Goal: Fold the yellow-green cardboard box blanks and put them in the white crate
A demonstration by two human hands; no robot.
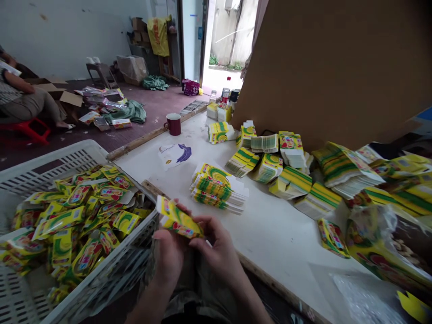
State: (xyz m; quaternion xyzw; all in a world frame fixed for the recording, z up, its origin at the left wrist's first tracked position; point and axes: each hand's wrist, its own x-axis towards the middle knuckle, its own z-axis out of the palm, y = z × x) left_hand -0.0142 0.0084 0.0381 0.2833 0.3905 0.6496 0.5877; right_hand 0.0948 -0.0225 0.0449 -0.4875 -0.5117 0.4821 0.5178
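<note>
My left hand [168, 256] and my right hand [216, 249] are both closed around one small yellow-green printed carton [177, 219], held just in front of the table edge. Its near flap end points left, toward the basket. A white slotted plastic basket [81, 155] at my left holds a loose heap of folded cartons [77, 216] of the same print. On the white table [270, 225] right ahead of my hands lies a fanned stack of flat carton blanks [216, 186].
Several more stacks of flat blanks [293, 171] spread across the table's right side, below a big brown cardboard sheet [337, 67]. A dark red mug [173, 123] stands at the far table edge. Clear bags [388, 234] lie at right. Another person [20, 96] sits at far left.
</note>
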